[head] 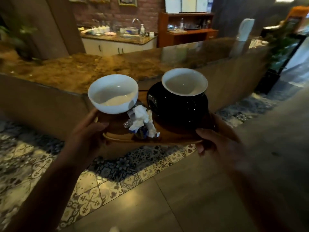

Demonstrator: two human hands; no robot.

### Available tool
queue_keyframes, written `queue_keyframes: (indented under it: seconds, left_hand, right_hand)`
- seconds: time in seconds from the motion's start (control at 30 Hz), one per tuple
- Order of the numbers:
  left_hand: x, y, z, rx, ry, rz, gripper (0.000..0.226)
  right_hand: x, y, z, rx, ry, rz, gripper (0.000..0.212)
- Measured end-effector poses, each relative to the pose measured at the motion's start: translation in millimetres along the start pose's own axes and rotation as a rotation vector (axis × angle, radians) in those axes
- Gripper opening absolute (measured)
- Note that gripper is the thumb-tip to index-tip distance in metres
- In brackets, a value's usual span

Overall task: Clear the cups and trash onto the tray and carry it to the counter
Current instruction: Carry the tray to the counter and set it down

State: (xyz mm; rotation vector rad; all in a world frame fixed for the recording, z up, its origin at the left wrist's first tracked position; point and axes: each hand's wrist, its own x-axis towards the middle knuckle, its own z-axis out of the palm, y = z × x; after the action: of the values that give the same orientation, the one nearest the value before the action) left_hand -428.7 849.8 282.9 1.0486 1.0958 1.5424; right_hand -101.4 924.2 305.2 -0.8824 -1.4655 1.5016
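A wooden tray (117,129) was held in the air between the two hands, just short of the stone worktop (80,71) and above the patterned floor tiles (33,164). The left hand (87,133) gripped the tray's left edge, thumb lying on top of the rim and fingers hidden beneath. The right hand (219,139) clasped the right edge the same way, thumb over the rim and fingertips curling under the near corner.

On the tray's left part stood a white cup (113,96), just beyond the left thumb. On the right part a black cup (184,91) with a white inside sat on a black saucer (177,106), just beyond the right thumb. Between the two cups, toward the near rim, lay crumpled trash (142,120): white tissue and bits of wrapper, touching the saucer's edge and close under the white cup.

Both cups looked empty. The tray tilted slightly, its right side nearer the worktop's front panel.
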Motion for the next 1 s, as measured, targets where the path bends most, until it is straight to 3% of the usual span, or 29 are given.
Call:
queue_keyframes:
  seconds: [0.1,0.27,0.4,0.6,1.0]
  left_hand:
    - [10.5,3.9,-27.0,-0.030,0.065,0.025,0.066]
    - [36.9,24.2,-86.4,-0.009,0.102,0.019,0.070]
    - [65.6,47.9,-133.7,0.021,0.100,0.007,0.056]
    - [113.2,71.6,-201.2,0.035,0.167,-0.043,0.054]
    - [229.9,60.4,-257.5,0.037,0.230,-0.083,0.053]
  right_hand:
    - [31.4,-0.1,22.6,0.015,-0.065,0.044,0.023]
    - [88.1,3.6,77.0,0.064,-0.128,0.074,0.048]
    - [131.2,6.2,129.5,0.057,-0.125,0.067,0.048]
    - [190.4,6.9,194.0,0.050,-0.102,0.039,0.049]
    - [327.5,29.1,221.8,0.052,-0.129,0.088,0.060]
